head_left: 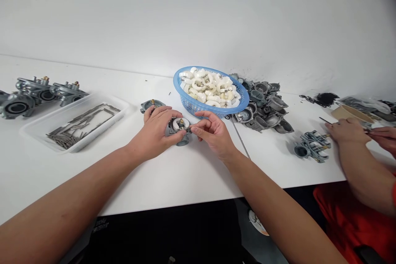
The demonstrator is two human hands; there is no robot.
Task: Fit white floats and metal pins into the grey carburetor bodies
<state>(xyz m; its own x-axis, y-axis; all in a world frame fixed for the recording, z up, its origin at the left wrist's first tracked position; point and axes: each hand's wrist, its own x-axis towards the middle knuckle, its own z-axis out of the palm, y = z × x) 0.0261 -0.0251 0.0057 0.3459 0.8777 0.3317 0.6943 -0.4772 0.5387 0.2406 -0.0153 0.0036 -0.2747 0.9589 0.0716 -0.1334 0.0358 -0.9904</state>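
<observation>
My left hand point(156, 127) is wrapped round a grey metal carburetor body point(180, 131) that rests on the white table point(185, 173), with a white float and a brass part showing on top. My right hand point(213, 130) pinches at the body's right side with thumb and forefinger; what it pinches is too small to name. Another carburetor body point(151, 104) lies just behind my left hand.
A blue basket point(188, 101) of white plastic floats stands behind my hands. A heap of grey bodies point(262, 105) lies to its right. A clear tray point(37, 128) of metal pins and several finished carburetors point(37, 95) are at left. A co-worker's hands point(349, 130) work on a carburetor point(311, 145) at right.
</observation>
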